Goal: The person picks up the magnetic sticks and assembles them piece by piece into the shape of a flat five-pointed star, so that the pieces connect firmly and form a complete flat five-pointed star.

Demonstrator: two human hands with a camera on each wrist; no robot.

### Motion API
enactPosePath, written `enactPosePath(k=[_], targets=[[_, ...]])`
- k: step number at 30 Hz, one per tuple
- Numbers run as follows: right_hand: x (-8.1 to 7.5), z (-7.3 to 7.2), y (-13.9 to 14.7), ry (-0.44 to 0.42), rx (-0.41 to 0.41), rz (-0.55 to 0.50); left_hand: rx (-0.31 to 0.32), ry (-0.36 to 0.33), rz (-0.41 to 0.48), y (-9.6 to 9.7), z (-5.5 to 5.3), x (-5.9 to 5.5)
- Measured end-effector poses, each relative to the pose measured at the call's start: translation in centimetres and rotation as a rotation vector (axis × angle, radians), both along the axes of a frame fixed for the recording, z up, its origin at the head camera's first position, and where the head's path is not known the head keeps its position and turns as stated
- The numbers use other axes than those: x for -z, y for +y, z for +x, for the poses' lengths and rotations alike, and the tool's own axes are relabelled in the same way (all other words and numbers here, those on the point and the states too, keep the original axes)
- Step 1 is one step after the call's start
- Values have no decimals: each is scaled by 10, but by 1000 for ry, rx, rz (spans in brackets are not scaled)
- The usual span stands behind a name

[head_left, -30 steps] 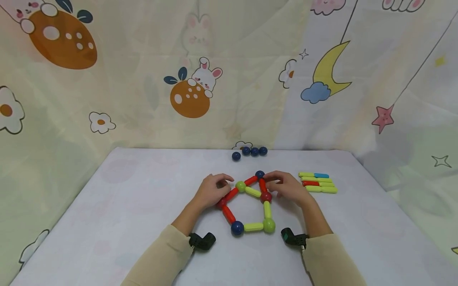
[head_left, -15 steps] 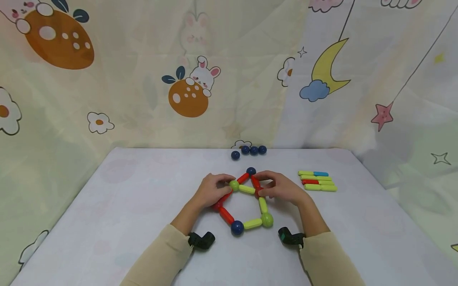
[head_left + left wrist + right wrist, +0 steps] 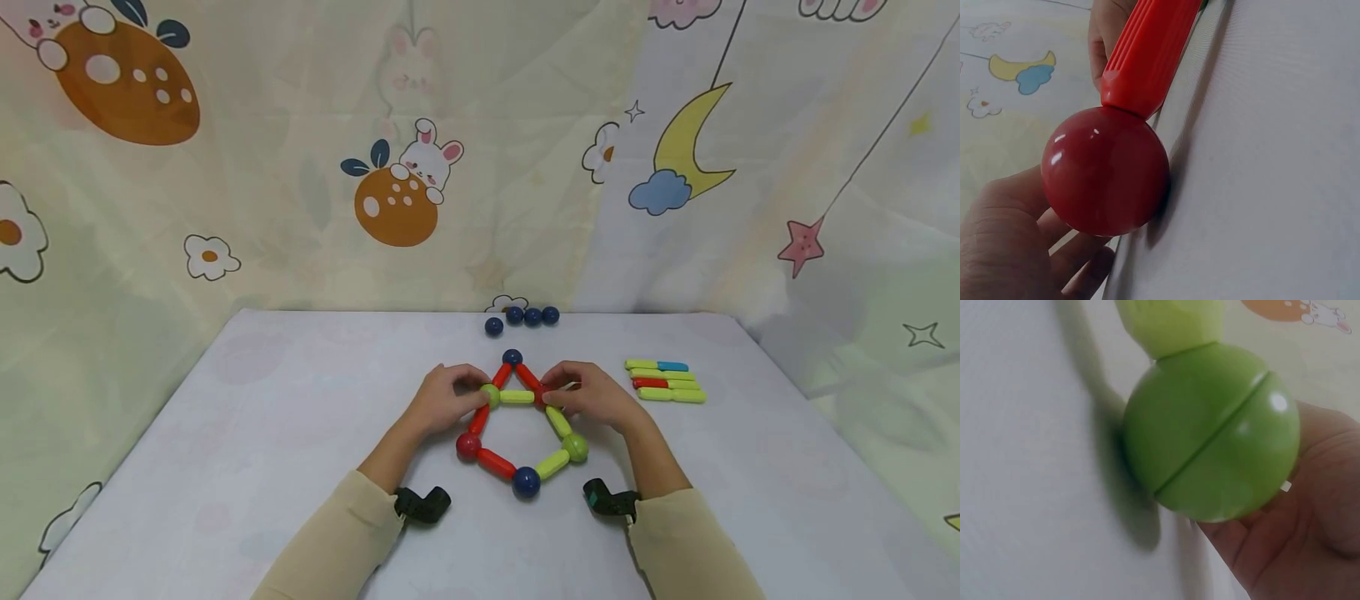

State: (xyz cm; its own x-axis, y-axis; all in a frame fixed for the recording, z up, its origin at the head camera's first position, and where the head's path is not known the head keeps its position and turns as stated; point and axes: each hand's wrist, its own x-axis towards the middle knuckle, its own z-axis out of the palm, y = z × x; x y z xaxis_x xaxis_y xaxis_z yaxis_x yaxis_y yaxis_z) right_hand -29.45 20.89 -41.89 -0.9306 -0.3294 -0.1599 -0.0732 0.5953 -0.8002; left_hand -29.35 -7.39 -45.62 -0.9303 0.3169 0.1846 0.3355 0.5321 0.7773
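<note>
A frame of rods and balls lies on the table between the hands: a triangle joined to a five-sided ring. My left hand (image 3: 448, 402) pinches the green ball (image 3: 492, 395) at the triangle's left corner. At its right corner, my right hand (image 3: 588, 392) pinches a red ball (image 3: 539, 396), partly hidden by fingers. A yellow-green rod (image 3: 517, 397) links those two. The far tip is a blue ball (image 3: 512, 357) on two red rods. Nearer me come a red ball (image 3: 1107, 172), a blue ball (image 3: 527, 482) and a green ball (image 3: 1210, 434).
Several loose blue balls (image 3: 532, 317) sit at the table's back edge. To the right of the right hand, rods (image 3: 667, 382) in yellow-green, red and blue lie side by side. A printed cloth (image 3: 300, 167) hangs behind the white table (image 3: 187, 467).
The frame has turned: its far blue tip moved left, its near blue ball right. The right hand moved left and now pinches the red corner ball; the left now pinches the green one.
</note>
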Motion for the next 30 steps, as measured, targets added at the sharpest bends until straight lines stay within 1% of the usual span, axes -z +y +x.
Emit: enactPosePath(k=[8,15,18,23,27,30], targets=[[4,0,1,9,-1,-17,-2,-15,8,0,-1,1],[2,0,1,-7,-11,-24,-8,-14,17,0,-1,0],[0,0,4,-19,-19,-26,-5,-18,7,1,-1,0],[-2,0,10,-14,-41,-19,-5,-25,3,1,0,-2],[-7,0,18,10,-20,25,-3,-22,8,1,1,-3],[-13,2,26,45,18,82,-1,-21,8,-1,1,-3]])
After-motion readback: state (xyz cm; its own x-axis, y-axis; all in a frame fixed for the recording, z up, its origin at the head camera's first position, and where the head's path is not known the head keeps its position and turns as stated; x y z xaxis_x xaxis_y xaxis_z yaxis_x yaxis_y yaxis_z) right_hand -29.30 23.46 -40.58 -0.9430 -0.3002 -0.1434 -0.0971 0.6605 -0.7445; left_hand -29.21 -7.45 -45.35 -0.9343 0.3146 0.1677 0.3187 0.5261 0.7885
